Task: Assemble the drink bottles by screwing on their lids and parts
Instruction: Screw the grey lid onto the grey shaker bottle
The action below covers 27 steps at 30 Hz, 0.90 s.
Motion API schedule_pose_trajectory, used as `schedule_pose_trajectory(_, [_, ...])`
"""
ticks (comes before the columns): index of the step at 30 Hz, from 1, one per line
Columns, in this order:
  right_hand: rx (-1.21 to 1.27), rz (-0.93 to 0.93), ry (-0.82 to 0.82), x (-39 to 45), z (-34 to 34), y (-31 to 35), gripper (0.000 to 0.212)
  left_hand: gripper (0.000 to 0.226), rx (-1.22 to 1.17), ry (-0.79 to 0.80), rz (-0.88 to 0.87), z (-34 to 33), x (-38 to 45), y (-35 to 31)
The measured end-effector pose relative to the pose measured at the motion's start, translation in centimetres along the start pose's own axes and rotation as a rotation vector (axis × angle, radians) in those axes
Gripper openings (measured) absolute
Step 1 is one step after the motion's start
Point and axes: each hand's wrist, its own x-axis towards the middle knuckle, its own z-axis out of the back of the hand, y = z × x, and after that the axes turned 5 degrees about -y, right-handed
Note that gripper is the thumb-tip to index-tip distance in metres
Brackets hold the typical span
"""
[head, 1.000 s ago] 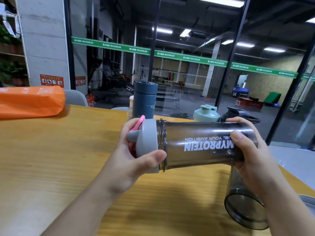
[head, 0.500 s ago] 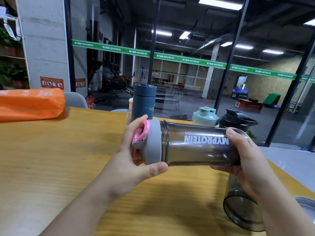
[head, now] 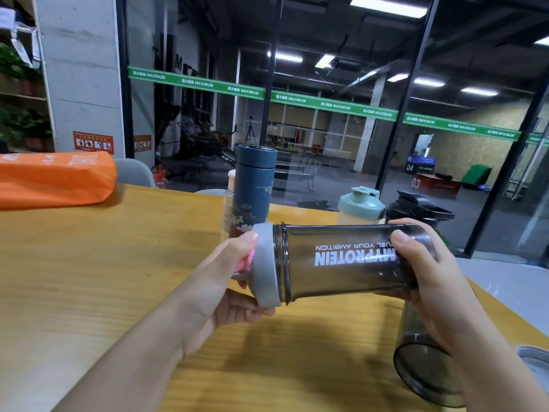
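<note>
A person's left hand gripped the grey screw-on lid while the right hand clasped the smoky translucent plastic shaker bottle sideways above the wooden surface.

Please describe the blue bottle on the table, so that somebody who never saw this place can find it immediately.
Look at the wooden table and follow its far edge, along the glass wall. There, slightly left of the middle, stands the dark blue bottle, upright, with a small cream bottle just behind it. It is the tallest, a slim, opaque cylinder with a pale cloud pattern, unlike the mint-lidded shaker further right.
</note>
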Motion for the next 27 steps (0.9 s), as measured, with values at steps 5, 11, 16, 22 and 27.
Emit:
schedule_pose_trajectory(5, [0.009,-0.025,-0.043,0.31,0.2,-0.29,0.015,0.069,-0.056,0.007,-0.055,0.02,-0.05,0.09])
schedule_pose_trajectory(11, [0.015,-0.057,-0.038,0.37,0.35,-0.05,0.019,0.075,-0.049,0.078,-0.174,0.12,-0.28,0.01])
schedule_pose_trajectory(16, [0.034,-0.089,-0.038,0.47,0.4,-0.44,0.005,0.076,0.007,0.119,-0.252,0.46,-0.47,-0.17])
schedule_pose_trajectory(22, [0.059,-0.078,0.005,0.24,0.4,0.04,0.031,0.071,-0.234,0.093,-0.12,0.11,-0.22,-0.42])
schedule_pose_trajectory(27, [0.033,0.008,0.063,-0.07,-0.19,0.04,0.032,0.099,-0.334,0.07,0.137,0.43,-0.24,-0.5])
